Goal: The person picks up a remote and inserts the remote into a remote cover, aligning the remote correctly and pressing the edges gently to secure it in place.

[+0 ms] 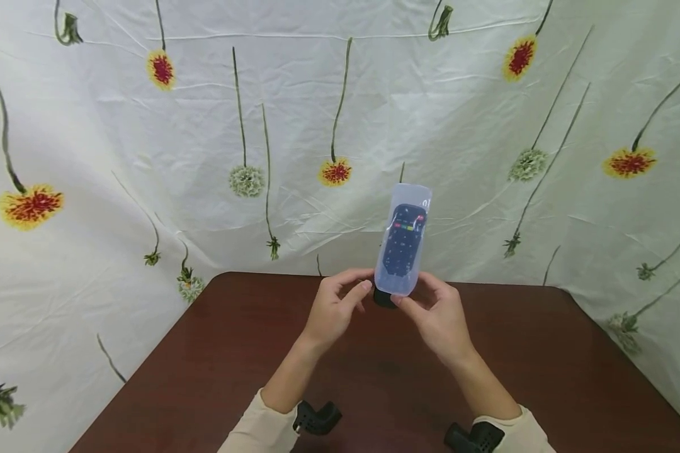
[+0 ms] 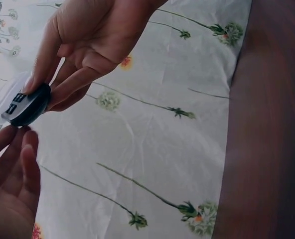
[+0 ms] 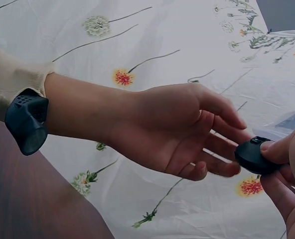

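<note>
A remote control (image 2: 34, 108) is partly inside a translucent plastic sleeve (image 1: 421, 192), held upright above the far part of the table. A dark remote shape with small coloured buttons shows on or through the sleeve. The black end (image 1: 384, 298) sticks out at the bottom. My right hand (image 1: 441, 314) pinches this lower end, thumb on the button face and fingers beneath, as the left wrist view shows. At the other side, my left hand (image 1: 331, 311) has loosely bent fingers; its fingertips touch the remote's edge. In the right wrist view the left thumb (image 3: 232, 117) stands apart from it.
A dark reddish-brown table (image 1: 249, 352) lies under both hands. Behind and around it hangs a white flower-printed cloth (image 1: 294, 94). Black wrist devices (image 1: 317, 418) sit at both cream sleeve cuffs (image 1: 266, 421).
</note>
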Tool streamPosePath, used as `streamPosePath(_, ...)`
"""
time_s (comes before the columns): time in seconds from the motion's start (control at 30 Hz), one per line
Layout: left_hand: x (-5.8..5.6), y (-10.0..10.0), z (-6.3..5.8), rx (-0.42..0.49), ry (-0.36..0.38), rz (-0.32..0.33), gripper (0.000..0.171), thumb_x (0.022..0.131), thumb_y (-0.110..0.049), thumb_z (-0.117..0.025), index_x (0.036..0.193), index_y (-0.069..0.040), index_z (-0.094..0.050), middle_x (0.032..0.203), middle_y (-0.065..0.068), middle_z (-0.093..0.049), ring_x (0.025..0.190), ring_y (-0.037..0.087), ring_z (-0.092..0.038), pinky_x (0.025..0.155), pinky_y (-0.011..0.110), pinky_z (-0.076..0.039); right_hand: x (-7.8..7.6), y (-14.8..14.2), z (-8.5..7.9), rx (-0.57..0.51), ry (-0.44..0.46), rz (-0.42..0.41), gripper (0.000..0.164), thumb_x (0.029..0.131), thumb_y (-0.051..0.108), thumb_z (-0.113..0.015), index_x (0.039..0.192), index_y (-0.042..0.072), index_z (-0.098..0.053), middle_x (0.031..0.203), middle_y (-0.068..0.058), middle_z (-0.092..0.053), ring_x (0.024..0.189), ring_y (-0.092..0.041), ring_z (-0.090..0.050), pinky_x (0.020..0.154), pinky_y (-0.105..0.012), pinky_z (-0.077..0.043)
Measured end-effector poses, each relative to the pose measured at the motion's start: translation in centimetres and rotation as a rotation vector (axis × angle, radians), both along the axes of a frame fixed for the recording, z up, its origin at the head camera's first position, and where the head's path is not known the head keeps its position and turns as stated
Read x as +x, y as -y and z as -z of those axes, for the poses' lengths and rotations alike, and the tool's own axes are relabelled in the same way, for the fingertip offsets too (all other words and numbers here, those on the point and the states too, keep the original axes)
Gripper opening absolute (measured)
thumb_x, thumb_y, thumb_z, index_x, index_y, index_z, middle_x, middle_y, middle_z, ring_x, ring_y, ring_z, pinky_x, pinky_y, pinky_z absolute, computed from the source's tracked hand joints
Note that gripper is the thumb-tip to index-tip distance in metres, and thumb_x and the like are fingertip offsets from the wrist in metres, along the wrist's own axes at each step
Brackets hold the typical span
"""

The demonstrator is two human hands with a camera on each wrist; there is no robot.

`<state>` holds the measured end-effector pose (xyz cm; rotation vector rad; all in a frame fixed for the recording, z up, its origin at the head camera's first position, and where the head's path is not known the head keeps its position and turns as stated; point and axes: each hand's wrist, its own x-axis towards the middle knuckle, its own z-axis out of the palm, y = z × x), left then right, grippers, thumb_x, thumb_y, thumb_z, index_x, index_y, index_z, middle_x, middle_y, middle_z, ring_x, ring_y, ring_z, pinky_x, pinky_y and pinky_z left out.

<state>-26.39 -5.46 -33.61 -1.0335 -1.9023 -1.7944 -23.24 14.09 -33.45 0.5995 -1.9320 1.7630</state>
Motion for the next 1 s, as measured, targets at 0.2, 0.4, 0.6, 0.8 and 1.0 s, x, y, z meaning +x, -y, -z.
streamPosePath(0.2,0.0,-0.1,0.2,-0.098,0.051,0.083,0.034,0.099,-0.004,-0.066,0.132,0.003,-0.066,0.112,0.013,-0.072,0.08,0.021,-0.066,0.065,0.046,-0.059,-0.1,-0.3,-0.3,-0.004,-0.017,0.006,0.045,0.087,-0.01,-0.078,0.13,-0.005,-0.066,0.121,-0.017,-0.071,0.107,-0.023,-0.07,0.084,-0.031,-0.058)
streamPosePath(0.4,-0.1,-0.4,0.2,-0.057,0.06,0.093,0.03,0.097,-0.001,-0.07,0.127,0.003,-0.069,0.103,0.015,-0.074,0.08,0.02,-0.071,0.067,0.053,-0.06,-0.1,-0.5,-0.2,0.004,-0.001,-0.003,0.045,0.088,-0.01,-0.077,0.13,-0.005,-0.065,0.121,-0.018,-0.07,0.108,-0.023,-0.069,0.086,-0.031,-0.058)
streamPosePath(0.6,0.1,-0.5,0.1,-0.02,0.047,0.066,0.021,0.094,0.005,-0.071,0.115,0.009,-0.072,0.096,0.017,-0.074,0.078,0.024,-0.074,0.071,0.042,-0.062,-0.1,-1.0,-0.3,0.039,-0.003,-0.048,0.045,0.089,-0.008,-0.076,0.133,-0.005,-0.063,0.122,-0.019,-0.069,0.108,-0.023,-0.069,0.087,-0.03,-0.057)
streamPosePath(0.8,0.4,-0.6,-0.2,0.005,0.06,0.064,0.021,0.093,0.006,-0.071,0.113,0.011,-0.072,0.096,0.019,-0.074,0.08,0.034,-0.075,0.074,0.039,-0.062,0.4,-1.2,-0.6,0.003,-0.04,-0.094,0.046,0.095,-0.009,-0.061,0.139,-0.012,-0.054,0.121,-0.028,-0.066,0.105,-0.019,-0.069,0.087,-0.029,-0.056)
streamPosePath(1.0,0.4,-0.7,-0.2,0.0,0.091,0.063,0.019,0.091,0.007,-0.073,0.11,0.01,-0.072,0.096,0.019,-0.074,0.082,0.026,-0.075,0.075,0.039,-0.061,0.5,-0.8,-0.7,-0.129,-0.011,-0.075,0.032,0.105,-0.002,-0.054,0.135,-0.013,-0.05,0.113,-0.035,-0.067,0.099,-0.018,-0.073,0.084,-0.037,-0.059)
